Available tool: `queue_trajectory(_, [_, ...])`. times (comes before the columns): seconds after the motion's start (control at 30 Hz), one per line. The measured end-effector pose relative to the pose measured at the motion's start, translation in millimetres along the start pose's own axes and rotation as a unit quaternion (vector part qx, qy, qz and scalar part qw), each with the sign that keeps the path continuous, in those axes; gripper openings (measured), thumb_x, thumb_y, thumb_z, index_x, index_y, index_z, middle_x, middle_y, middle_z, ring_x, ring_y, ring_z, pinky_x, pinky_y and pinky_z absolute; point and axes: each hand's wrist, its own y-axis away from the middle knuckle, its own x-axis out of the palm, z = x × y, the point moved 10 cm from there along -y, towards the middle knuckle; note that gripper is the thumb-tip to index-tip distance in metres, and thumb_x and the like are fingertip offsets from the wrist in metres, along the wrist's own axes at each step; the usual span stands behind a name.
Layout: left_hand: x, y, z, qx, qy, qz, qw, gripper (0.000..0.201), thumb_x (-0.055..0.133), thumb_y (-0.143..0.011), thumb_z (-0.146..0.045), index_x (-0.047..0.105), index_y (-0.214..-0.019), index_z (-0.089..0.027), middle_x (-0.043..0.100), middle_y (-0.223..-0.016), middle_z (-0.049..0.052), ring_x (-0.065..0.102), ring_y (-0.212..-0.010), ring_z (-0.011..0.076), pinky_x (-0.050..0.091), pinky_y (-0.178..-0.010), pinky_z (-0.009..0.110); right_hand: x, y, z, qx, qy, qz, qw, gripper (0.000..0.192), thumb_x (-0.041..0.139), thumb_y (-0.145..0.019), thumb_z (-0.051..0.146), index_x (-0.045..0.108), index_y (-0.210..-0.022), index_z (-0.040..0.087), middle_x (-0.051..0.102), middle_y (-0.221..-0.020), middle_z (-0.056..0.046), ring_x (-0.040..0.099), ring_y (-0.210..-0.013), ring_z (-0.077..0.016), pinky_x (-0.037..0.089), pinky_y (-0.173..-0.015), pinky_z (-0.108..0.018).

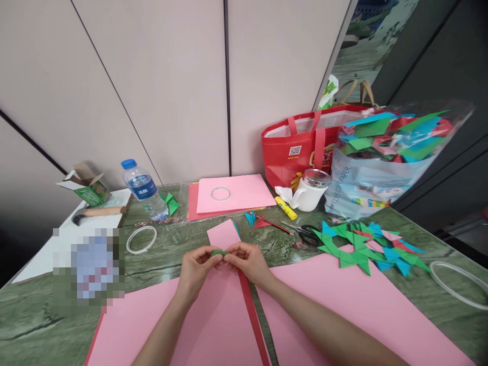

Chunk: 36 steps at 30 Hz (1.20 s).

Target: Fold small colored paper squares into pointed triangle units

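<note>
"While you're busy, quick q: grip + step?"

"My L hand (194, 269) + R hand (249, 262) both pinch the green paper (219, 252) at the fingertips; pink slip (223, 233) just past at 12 o'clock, paper rings (373, 246) at 3. Step's prob. folding, I'd say."

"Next move?"

"Imo needs a steady L hold, R thumb pressing flat."

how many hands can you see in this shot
2: the left hand and the right hand, meeting over the pink paper and both holding a small green paper piece. Some fingers are partly hidden.
</note>
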Motion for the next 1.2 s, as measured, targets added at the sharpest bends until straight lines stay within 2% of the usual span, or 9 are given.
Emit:
queue_trajectory(0.27, [0.4, 0, -1, 0.015, -0.021, 0.001, 1.0, 0.016, 0.064, -0.064, -0.026, 0.068, -0.073, -0.013, 0.063, -0.057, 0.003, 0.056, -0.052, 0.0138, 0.047, -0.053, 0.025, 1, 0, 0, 0.002, -0.01, 0.008, 1.0, 0.015, 0.069, -0.061, 0.025, 0.062, -0.068, 0.014, 0.064, -0.054, 0.002, 0.059, -0.049, -0.0124, 0.048, -0.049, -0.024])
queue_trajectory(0.47, [1.8, 0, -6, 0.048, -0.022, 0.012, 0.999, 0.012, 0.063, -0.065, -0.025, 0.068, -0.067, -0.014, 0.064, -0.061, 0.003, 0.055, -0.053, 0.013, 0.046, -0.053, 0.024, 0, -2, -7, 0.022, -0.018, 0.017, 0.999, 0.02, 0.07, -0.059, 0.028, 0.061, -0.07, 0.014, 0.065, -0.054, 0.001, 0.061, -0.048, -0.0137, 0.048, -0.047, -0.024])
queue_trajectory(0.67, [2.0, -1, -2, 0.019, -0.023, 0.017, 0.999, 0.013, 0.064, -0.064, -0.025, 0.067, -0.067, -0.013, 0.061, -0.053, 0.002, 0.053, -0.051, 0.0125, 0.045, -0.051, 0.023, 1, -2, -8, 0.027, -0.013, 0.021, 0.999, 0.021, 0.07, -0.059, 0.03, 0.059, -0.068, 0.014, 0.064, -0.053, 0.001, 0.06, -0.047, -0.0132, 0.047, -0.047, -0.023])
queue_trajectory(0.9, [-0.7, 0, -3, 0.003, -0.03, 0.0, 1.0, 0.014, 0.066, -0.061, -0.025, 0.067, -0.069, -0.014, 0.061, -0.053, 0.001, 0.053, -0.05, 0.0128, 0.044, -0.05, 0.024, 2, 0, -3, 0.015, 0.016, 0.015, 1.0, 0.021, 0.071, -0.058, 0.03, 0.057, -0.064, 0.015, 0.063, -0.052, 0.002, 0.059, -0.047, -0.0129, 0.046, -0.045, -0.023])
queue_trajectory(1.03, [0.5, 0, -8, 0.017, -0.052, 0.01, 0.998, 0.015, 0.065, -0.063, -0.027, 0.069, -0.071, -0.015, 0.063, -0.056, 0.002, 0.054, -0.051, 0.0136, 0.044, -0.051, 0.024, 1, -1, -5, 0.011, 0.022, 0.013, 1.0, 0.023, 0.071, -0.057, 0.031, 0.056, -0.062, 0.015, 0.062, -0.052, 0.002, 0.058, -0.046, -0.0128, 0.046, -0.046, -0.024])
queue_trajectory(1.2, [3.8, 0, -10, 0.039, -0.069, 0.029, 0.996, 0.01, 0.063, -0.064, -0.025, 0.068, -0.064, -0.016, 0.063, -0.056, 0.001, 0.053, -0.051, 0.0124, 0.043, -0.051, 0.023, 6, 1, -3, 0.017, 0.018, 0.031, 0.999, 0.02, 0.069, -0.06, 0.03, 0.056, -0.064, 0.015, 0.063, -0.056, 0.001, 0.059, -0.049, -0.0123, 0.046, -0.048, -0.023])
